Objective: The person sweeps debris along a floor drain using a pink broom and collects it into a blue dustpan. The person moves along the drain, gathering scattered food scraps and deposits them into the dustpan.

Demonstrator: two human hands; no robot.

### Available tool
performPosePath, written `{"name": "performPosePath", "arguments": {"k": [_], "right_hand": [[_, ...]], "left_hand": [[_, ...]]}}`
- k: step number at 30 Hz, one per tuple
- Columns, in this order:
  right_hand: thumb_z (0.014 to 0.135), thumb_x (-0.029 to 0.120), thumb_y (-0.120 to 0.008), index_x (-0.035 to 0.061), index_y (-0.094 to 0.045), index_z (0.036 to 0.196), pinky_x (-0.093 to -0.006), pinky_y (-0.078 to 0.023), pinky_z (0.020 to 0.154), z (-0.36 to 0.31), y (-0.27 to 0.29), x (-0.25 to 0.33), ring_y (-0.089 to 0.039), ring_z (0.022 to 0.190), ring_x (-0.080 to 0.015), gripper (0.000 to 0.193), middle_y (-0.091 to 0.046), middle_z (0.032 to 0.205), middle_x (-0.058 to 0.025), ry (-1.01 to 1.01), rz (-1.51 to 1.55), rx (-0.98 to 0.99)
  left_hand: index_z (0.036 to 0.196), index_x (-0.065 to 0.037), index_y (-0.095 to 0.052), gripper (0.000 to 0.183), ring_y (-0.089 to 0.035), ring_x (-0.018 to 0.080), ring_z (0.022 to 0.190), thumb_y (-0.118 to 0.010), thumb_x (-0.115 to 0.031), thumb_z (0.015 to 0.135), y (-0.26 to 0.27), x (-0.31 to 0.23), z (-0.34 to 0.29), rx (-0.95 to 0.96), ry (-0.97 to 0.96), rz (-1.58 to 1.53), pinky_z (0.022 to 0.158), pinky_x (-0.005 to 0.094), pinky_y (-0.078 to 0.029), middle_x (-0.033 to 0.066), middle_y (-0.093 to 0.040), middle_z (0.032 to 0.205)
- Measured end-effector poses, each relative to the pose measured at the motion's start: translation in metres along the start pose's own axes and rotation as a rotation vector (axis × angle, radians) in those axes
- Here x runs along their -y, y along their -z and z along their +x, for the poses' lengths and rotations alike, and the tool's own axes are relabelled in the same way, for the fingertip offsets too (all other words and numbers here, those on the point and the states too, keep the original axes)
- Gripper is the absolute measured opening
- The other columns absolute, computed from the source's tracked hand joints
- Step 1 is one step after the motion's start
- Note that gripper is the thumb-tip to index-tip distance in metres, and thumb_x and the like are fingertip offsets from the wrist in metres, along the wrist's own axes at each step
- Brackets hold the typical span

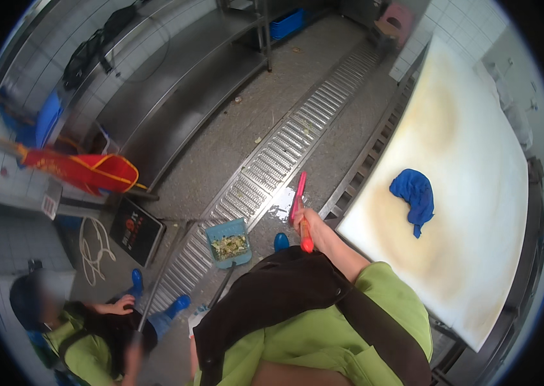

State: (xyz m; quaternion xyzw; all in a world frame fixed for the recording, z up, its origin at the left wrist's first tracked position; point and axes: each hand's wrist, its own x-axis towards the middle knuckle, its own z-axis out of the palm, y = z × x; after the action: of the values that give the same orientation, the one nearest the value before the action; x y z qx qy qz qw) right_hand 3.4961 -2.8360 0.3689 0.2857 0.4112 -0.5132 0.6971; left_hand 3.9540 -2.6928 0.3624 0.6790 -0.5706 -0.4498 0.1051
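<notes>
While the right hand (pixel 302 220) is wrapped around the red broom handle (pixel 299 199), which slants up from that grip over the wet floor by the drain grate (pixel 285 151), the blue dustpan (pixel 228 242) of green scraps lies just left of it on the grate.

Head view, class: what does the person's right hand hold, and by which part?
The right hand grips a red long-handled tool partway down its handle. The left hand is hidden.

Black rectangular scale display (pixel 135 230) with red-orange mark, on floor left; small white label (pixel 49 206) on shelf edge above.
</notes>
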Motion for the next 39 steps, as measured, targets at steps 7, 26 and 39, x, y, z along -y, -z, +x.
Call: {"name": "performPosePath", "arguments": {"k": [7, 26, 39], "right_hand": [[0.071, 0.002, -0.043, 0.0059, -0.035, 0.059, -0.0204, -0.033, 0.032, 0.05, -0.065, 0.07, -0.037, 0.033, -0.0103, 0.016, -0.037, 0.044, -0.003, 0.169, 0.109, 0.047], [0.077, 0.009, -0.041, 0.0025, -0.045, 0.069, -0.021, -0.038, 0.038, 0.081, -0.046, 0.229, -0.045, 0.042, -0.0116, 0.011, -0.042, 0.05, -0.0023, 0.154, 0.102, -0.322], [0.077, 0.01, -0.043, 0.0032, -0.044, 0.07, -0.0224, -0.037, 0.038, 0.193, -0.21, 0.417, -0.043, 0.041, -0.0118, 0.01, -0.041, 0.051, -0.0022, -0.128, -0.531, -0.246]], "left_hand": [[0.062, -0.005, -0.058, 0.005, -0.051, 0.0122, 0.054, -0.054, -0.006, 0.065, 0.065, -0.119, 0.106, 0.229, -0.091, 0.171, 0.05, 0.026, -0.038, 0.0031, -0.056, 0.06], [0.064, -0.001, -0.052, 0.005, -0.042, 0.0151, 0.031, -0.053, -0.005, 0.067, 0.06, -0.461, 0.455, 0.176, 0.403, -0.254, 0.029, 0.0268, -0.03, 0.008, -0.049, 0.049], [0.079, 0.002, -0.054, 0.03, -0.046, 0.0147, 0.042, -0.062, -0.023, 0.064, -0.053, -0.663, 0.708, 0.285, 0.304, -0.22, 0.036, 0.0269, -0.036, 0.0083, -0.051, 0.057]]}}
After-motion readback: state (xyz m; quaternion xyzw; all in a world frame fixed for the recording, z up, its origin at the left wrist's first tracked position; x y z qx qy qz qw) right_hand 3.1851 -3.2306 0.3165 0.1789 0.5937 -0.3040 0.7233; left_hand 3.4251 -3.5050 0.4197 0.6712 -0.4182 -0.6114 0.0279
